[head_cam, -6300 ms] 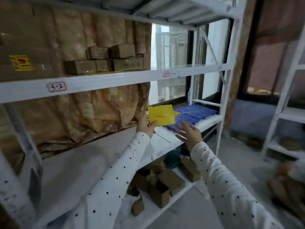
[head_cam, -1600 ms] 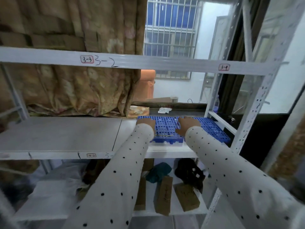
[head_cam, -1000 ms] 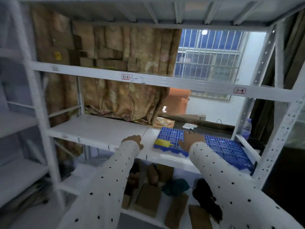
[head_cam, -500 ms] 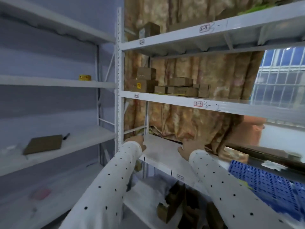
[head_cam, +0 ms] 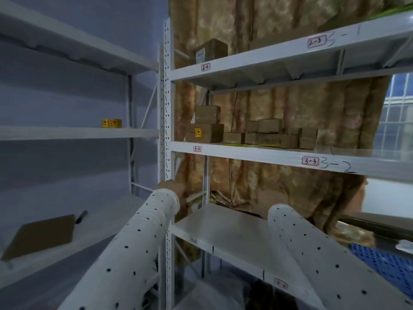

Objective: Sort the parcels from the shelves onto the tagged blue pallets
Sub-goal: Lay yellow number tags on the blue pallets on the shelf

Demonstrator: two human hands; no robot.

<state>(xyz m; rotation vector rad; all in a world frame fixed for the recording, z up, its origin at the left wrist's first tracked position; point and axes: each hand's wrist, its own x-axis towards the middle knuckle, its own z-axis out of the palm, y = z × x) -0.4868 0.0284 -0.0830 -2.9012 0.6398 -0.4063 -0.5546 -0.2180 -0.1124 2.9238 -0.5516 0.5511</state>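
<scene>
Several brown cardboard parcels (head_cam: 273, 135) lie on the shelf tagged 3-2, with a stack of two (head_cam: 206, 128) at its left end. One more parcel (head_cam: 211, 50) stands on the shelf above. A corner of the blue pallet (head_cam: 388, 265) shows at the lower right edge. My left hand (head_cam: 176, 193) hangs in front of the rack's upright, fingers loose and holding nothing. My right hand (head_cam: 261, 199) is past its dotted cuff over the bare lower shelf (head_cam: 225, 229), blurred into the curtain behind it.
A white perforated upright (head_cam: 168, 130) divides two racks. The left rack holds a flat brown board (head_cam: 42, 233), a pen (head_cam: 81, 217) and small yellow boxes (head_cam: 111, 123). A patterned curtain (head_cam: 279, 101) hangs behind the right rack. A window (head_cam: 397, 121) is at far right.
The view has swung left from the blue pallet to the parcel shelves. Both hands came off the pallet, where the yellow tag stayed, and now hover empty by the lower shelf.
</scene>
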